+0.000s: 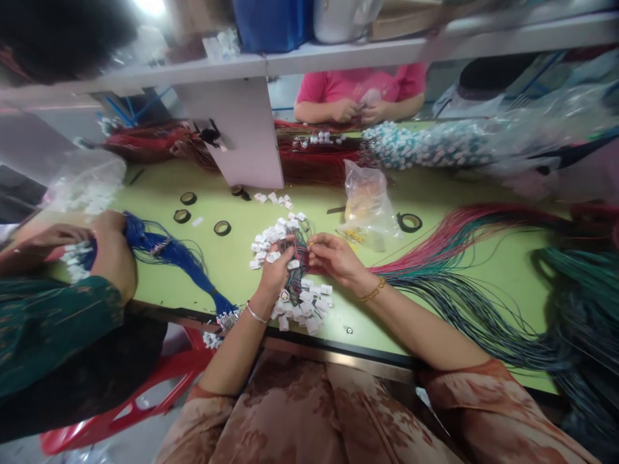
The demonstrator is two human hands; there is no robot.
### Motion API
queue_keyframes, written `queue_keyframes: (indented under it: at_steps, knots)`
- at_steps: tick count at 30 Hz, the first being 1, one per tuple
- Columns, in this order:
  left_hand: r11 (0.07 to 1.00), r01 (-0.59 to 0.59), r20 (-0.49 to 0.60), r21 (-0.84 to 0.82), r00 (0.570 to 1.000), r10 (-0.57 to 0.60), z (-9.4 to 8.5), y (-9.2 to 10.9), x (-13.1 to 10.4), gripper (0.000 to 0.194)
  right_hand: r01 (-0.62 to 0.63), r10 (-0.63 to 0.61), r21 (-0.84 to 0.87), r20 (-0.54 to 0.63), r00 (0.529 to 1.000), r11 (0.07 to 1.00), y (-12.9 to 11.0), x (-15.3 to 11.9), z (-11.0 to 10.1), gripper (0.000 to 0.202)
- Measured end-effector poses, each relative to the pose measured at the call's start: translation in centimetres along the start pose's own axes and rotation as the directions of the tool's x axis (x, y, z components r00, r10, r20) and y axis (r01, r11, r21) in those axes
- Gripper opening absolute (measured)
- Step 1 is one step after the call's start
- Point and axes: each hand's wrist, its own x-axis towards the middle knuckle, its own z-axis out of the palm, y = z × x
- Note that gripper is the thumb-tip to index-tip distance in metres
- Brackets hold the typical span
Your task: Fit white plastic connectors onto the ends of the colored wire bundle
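Note:
My left hand [276,270] is closed round the wires near the white connectors [309,308], which fan out above and below it. Close by on the right, my right hand [338,259] has thumb and index finger pinched together on a tiny yellow piece at the wires. From between my hands the bundle of red, green and dark wires [435,248] runs off to the right over the green table. Behind my right hand, small yellow pieces [355,236] lie beside a clear plastic bag [370,200].
Black tape rolls [222,228] lie left and another [409,223] right on the green table [242,258]. At left, a person's hands work near blue wires [193,270]. Across, a person in pink [360,90] holds something small. A shelf [309,59] crosses above; a red chair [140,386] stands lower left.

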Motion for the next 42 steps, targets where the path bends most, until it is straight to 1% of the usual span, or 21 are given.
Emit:
queue_keyframes:
  at_steps: [2, 4, 6, 8, 10, 12, 14, 16, 18, 20, 21, 22, 24, 26, 27, 29, 33, 35, 37, 39, 42]
  knots:
    - [0.983, 0.044, -0.009, -0.176, 0.999, -0.047, 0.5, 0.5, 0.0, 0.02, -0.033, 0.033, 0.003, 0.031, 0.999, 0.999, 0.5, 0.1, 0.3, 0.037]
    - [0.96, 0.051, -0.026, -0.277, 0.998, -0.06, 0.8, 0.9, 0.0, 0.014, -0.041, 0.042, -0.035, 0.006, 0.999, 0.999, 1.5, 0.2, 0.7, 0.036]
    - [0.947, 0.052, -0.026, -0.317, 0.998, -0.064, 0.7, 0.9, 0.0, 0.015, -0.022, 0.015, -0.085, -0.073, 0.997, 0.996, 2.7, 0.5, 1.1, 0.035]
    - [0.952, 0.045, -0.006, -0.303, 0.999, -0.05, 0.4, 0.6, 0.0, 0.02, -0.002, -0.014, -0.111, -0.137, 0.99, 0.994, 3.6, 0.8, 1.5, 0.035]
    - [0.982, 0.011, 0.011, -0.189, 1.0, -0.009, -0.2, 0.1, -0.1, 0.023, 0.035, -0.049, -0.091, -0.156, 0.987, 0.995, 4.0, 1.1, 1.8, 0.035]
    - [0.999, -0.043, 0.025, 0.03, 0.999, 0.042, -0.9, -0.3, -0.3, 0.023, 0.098, -0.103, -0.046, -0.141, 0.985, 0.994, 3.9, 1.5, 2.0, 0.034]
    - [0.952, -0.107, 0.055, 0.287, 0.994, 0.095, -1.4, -0.5, -0.6, 0.02, 0.134, -0.133, 0.001, -0.107, 0.985, 0.991, 3.5, 1.8, 2.1, 0.033]
    - [0.828, -0.2, 0.088, 0.525, 0.98, 0.18, -1.7, -0.2, -1.1, 0.017, 0.127, -0.123, 0.044, -0.074, 0.99, 0.991, 3.1, 2.2, 1.9, 0.033]
    - [0.649, -0.275, 0.104, 0.71, 0.952, 0.289, -1.7, 0.2, -1.6, 0.016, 0.104, -0.098, 0.082, -0.078, 0.992, 0.991, 2.9, 2.5, 1.5, 0.031]
    - [0.509, -0.3, 0.124, 0.807, 0.928, 0.351, -1.7, 0.7, -1.9, 0.014, 0.078, -0.064, 0.118, -0.112, 0.992, 0.99, 2.8, 2.7, 0.9, 0.028]
    - [0.486, -0.302, 0.14, 0.82, 0.93, 0.34, -1.8, 0.9, -2.0, 0.014, 0.057, -0.04, 0.136, -0.124, 0.991, 0.989, 2.8, 2.8, 0.6, 0.026]
    - [0.499, -0.3, 0.162, 0.813, 0.94, 0.3, -1.9, 1.1, -2.0, 0.014, 0.033, -0.013, 0.152, -0.13, 0.991, 0.988, 2.7, 2.8, 0.3, 0.025]
    - [0.589, -0.275, 0.217, 0.76, 0.961, 0.169, -2.4, 1.5, -1.7, 0.017, -0.01, 0.03, 0.168, -0.121, 0.992, 0.986, 2.6, 2.7, -0.2, 0.023]
    - [0.671, -0.224, 0.278, 0.707, 0.96, 0.027, -3.2, 1.8, -1.3, 0.026, -0.028, 0.045, 0.161, -0.108, 0.993, 0.987, 2.5, 2.6, -0.6, 0.023]
    - [0.688, -0.211, 0.307, 0.694, 0.952, -0.017, -3.5, 2.0, -1.2, 0.031, -0.027, 0.043, 0.15, -0.104, 0.994, 0.988, 2.5, 2.5, -0.7, 0.024]
    - [0.672, -0.235, 0.345, 0.702, 0.938, -0.031, -3.9, 2.2, -1.0, 0.032, -0.016, 0.029, 0.115, -0.106, 0.994, 0.993, 2.6, 2.3, -0.9, 0.027]
    - [0.609, -0.307, 0.343, 0.731, 0.937, 0.06, -3.9, 2.0, -1.2, 0.014, 0.051, -0.054, -0.03, -0.099, 0.994, 0.998, 2.7, 1.9, -1.1, 0.03]
    - [0.656, -0.261, 0.304, 0.708, 0.951, 0.051, -3.7, 1.7, -1.2, 0.015, 0.124, -0.141, -0.186, -0.078, 0.987, 0.975, 2.6, 1.4, -1.1, 0.027]
    - [0.75, -0.173, 0.259, 0.638, 0.966, 0.002, -3.5, 1.4, -1.2, 0.019, 0.217, -0.249, -0.387, -0.033, 0.968, 0.896, 2.5, 0.8, -1.0, 0.02]
    - [0.83, -0.096, 0.229, 0.55, 0.973, -0.039, -3.4, 1.3, -1.2, 0.022, 0.318, -0.355, -0.567, 0.048, 0.934, 0.76, 2.3, 0.2, -0.7, 0.012]
    - [0.879, -0.058, 0.204, 0.473, 0.978, -0.045, -3.2, 1.2, -1.1, 0.024, 0.459, -0.462, -0.705, 0.207, 0.862, 0.541, 2.3, -0.4, -0.1, 0.012]
